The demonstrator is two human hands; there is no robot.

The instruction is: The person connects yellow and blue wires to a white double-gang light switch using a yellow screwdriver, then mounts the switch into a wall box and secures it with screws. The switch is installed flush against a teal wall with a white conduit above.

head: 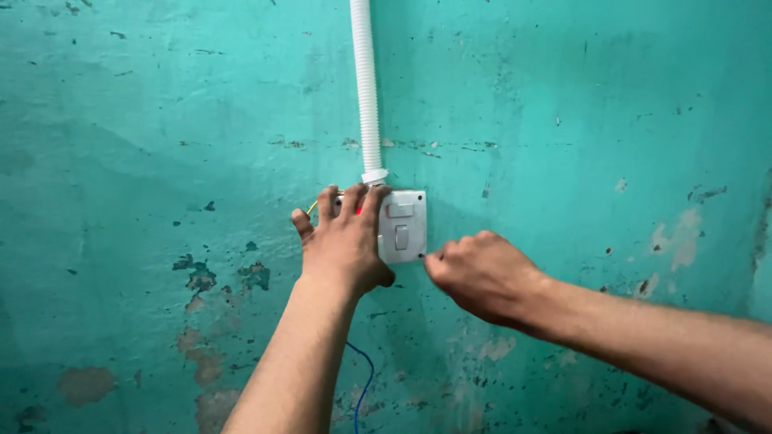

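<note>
Both forearms come in from the near edge, reaching up to a white switch plate point(401, 226) mounted on a teal wall point(579, 120). Left hand point(344, 241) lies flat and spread over the left side of the plate, fingers wide, pressing it against the wall, holding nothing else that I can see. Right hand point(481, 273) is curled narrow at the plate's lower right corner, fingertips pinched together right at the corner; whatever sits in the pinch is too small to make out, could be a screw or a small tool tip, cannot tell. Plate sits mid-frame, directly under a white corrugated conduit point(367, 88) that drops from the top edge into its upper side. Yellow wire point(311, 207) and a red bit point(359, 210) show between the left fingers, so the plate's left side may not be fully seated. Blue wire point(363, 386) hangs loose below, near the left forearm. Step in hand, by my read: fixing the plate at the lower right corner while the left hand steadies it. Next move calls for steady left pressure, stray wires tucked behind, and fine alignment at that corner. Wall surface is rough painted plaster, chipped and patchy, bare spots lower left and far right. No table or floor in view.
</note>
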